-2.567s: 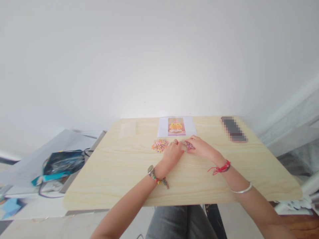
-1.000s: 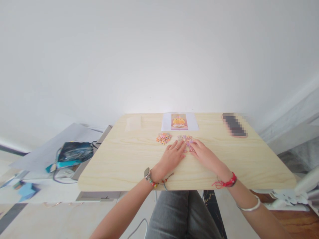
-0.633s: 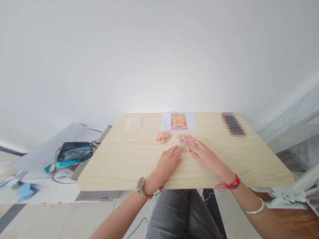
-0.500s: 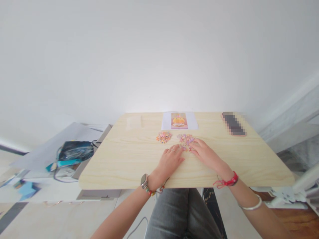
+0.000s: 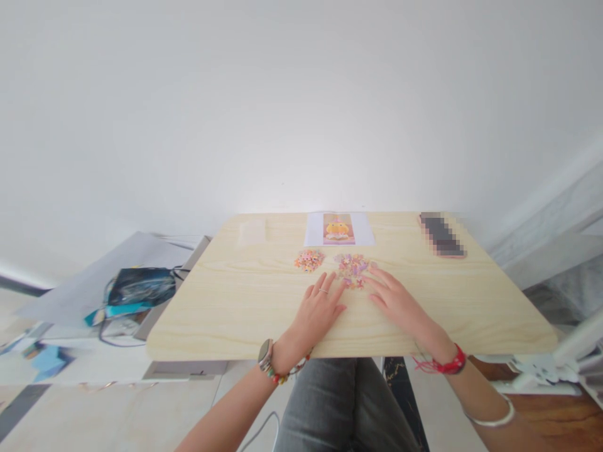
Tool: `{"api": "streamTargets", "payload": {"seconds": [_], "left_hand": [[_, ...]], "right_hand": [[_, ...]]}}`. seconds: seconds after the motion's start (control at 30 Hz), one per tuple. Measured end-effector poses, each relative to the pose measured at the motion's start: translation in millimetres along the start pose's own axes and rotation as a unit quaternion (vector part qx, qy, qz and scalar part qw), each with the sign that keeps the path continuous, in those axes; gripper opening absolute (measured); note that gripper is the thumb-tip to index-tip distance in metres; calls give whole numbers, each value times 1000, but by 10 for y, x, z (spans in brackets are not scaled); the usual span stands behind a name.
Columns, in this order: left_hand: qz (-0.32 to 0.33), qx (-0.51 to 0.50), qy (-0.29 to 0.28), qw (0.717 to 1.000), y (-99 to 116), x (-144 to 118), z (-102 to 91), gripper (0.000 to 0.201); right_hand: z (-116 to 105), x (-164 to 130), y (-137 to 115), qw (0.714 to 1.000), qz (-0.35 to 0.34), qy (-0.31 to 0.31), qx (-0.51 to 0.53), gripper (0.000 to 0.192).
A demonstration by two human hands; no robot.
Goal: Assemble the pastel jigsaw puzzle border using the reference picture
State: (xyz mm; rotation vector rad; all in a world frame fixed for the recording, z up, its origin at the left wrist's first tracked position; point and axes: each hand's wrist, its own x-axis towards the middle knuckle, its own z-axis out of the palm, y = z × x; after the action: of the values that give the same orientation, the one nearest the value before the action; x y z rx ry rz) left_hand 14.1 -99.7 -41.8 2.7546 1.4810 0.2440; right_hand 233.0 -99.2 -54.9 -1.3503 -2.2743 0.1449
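Note:
My left hand (image 5: pixel 318 306) lies flat on the light wooden table (image 5: pixel 226 307), fingers spread, holding nothing. My right hand (image 5: pixel 396 299) rests palm down beside it, fingers apart, fingertips just short of a scattered heap of pink and purple puzzle pieces (image 5: pixel 352 267). A smaller orange and pink pile of pieces (image 5: pixel 309 259) sits to the left of that heap, beyond my left fingers. Further back lies a printed picture of a yellow figure on white paper (image 5: pixel 338 228).
A phone (image 5: pixel 441 235) lies at the table's back right. A pale clear bag (image 5: pixel 252 231) lies at the back left. Left of the table a lower surface holds a dark blue bag with cables (image 5: pixel 136 286). My grey-trousered legs (image 5: pixel 339 408) are under the front edge.
Both hands have drawn back from the purple pieces toward me and flattened on the table. The purple pieces are spread wider than 2.6 s ago. The camera tilted slightly.

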Motion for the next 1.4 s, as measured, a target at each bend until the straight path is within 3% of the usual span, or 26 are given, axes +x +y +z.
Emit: {"api": "streamTargets", "payload": {"seconds": [0.23,0.37,0.43,0.57,0.87,1.2,1.4], "left_hand": [[-3,1,-22,1000,93,-58,-35,46],[4,14,6,1000,80,188,-29,48],[18,17,20,999,38,368,-29,49],[35,21,-9,999,-14,583,-14,46],[5,5,-22,1000,32,439,-44,41],[-12,28,-31,999,16,559,46,46],[-22,55,-16,998,31,482,53,48]], "right_hand": [[55,-160,-94,999,27,-16,-29,36],[63,117,23,1000,14,-6,-16,42],[53,305,86,999,-23,-29,-4,45],[57,526,145,995,-80,-61,0,42],[151,324,105,995,-70,-36,-60,42],[195,419,179,996,-60,-22,-70,38],[156,356,153,996,-66,-2,-62,38]]}}
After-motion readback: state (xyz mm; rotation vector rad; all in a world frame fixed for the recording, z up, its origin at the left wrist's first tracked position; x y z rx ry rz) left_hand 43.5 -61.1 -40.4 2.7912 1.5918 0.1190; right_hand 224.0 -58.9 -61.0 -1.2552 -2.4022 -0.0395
